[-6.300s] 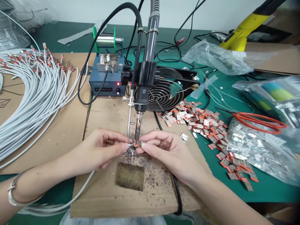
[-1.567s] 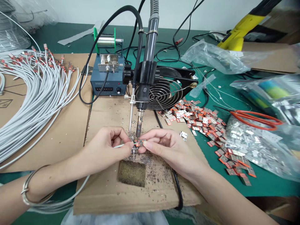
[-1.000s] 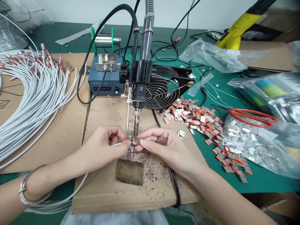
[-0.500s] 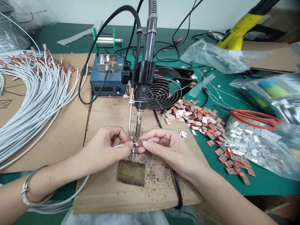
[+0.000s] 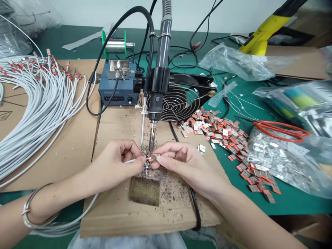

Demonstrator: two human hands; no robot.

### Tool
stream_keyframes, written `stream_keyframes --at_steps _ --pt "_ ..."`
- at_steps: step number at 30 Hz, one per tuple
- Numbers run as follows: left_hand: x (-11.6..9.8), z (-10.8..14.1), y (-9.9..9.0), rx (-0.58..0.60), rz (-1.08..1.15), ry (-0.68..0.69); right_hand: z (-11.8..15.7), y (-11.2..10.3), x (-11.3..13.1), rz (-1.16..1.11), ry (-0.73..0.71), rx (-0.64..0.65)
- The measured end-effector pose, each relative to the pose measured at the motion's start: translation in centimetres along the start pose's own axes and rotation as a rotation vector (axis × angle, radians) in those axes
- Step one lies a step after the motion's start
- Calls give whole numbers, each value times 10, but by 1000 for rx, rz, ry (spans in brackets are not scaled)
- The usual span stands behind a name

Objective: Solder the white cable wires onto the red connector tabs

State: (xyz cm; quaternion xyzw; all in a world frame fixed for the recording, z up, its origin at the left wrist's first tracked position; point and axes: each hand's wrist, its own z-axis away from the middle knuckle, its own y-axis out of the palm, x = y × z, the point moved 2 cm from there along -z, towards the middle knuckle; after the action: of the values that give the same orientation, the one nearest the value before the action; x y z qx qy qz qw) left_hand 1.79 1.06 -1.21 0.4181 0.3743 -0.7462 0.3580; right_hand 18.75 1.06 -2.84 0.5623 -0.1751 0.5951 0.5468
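At the far left, a bundle of pale cables (image 5: 49, 97) spreads over cardboard, many of its ends carrying small orange-and-metal plugs. Next comes the person's left hand (image 5: 126, 157), whose grip pinches a white cable (image 5: 130, 160) close to its end; the cable should be light and bendable, so it is probably best steadied just behind the stripped wires, which look thin and easily bent. In the middle, above the cardboard mat (image 5: 109, 214), is the small connector (image 5: 152, 157), just under the soldering iron (image 5: 152, 136); whether the tip touches it cannot be told. It looks light and stiff, its smooth metal shell likely a little slippery and quick to warm, so the end away from the iron seems the place to hold. There the right hand (image 5: 178, 157) has its grip, thumb and fingers closed on the metal shell. Further right, a loose pile of connectors (image 5: 223, 131) lies mostly on the green desk (image 5: 293, 204), near a clear bag of metal parts (image 5: 275, 159).
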Motion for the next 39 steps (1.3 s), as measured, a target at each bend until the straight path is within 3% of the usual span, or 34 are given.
stream_keyframes --at_steps 39 --pt "-6 4 1 -8 5 3 3 -1 1 95 18 -31"
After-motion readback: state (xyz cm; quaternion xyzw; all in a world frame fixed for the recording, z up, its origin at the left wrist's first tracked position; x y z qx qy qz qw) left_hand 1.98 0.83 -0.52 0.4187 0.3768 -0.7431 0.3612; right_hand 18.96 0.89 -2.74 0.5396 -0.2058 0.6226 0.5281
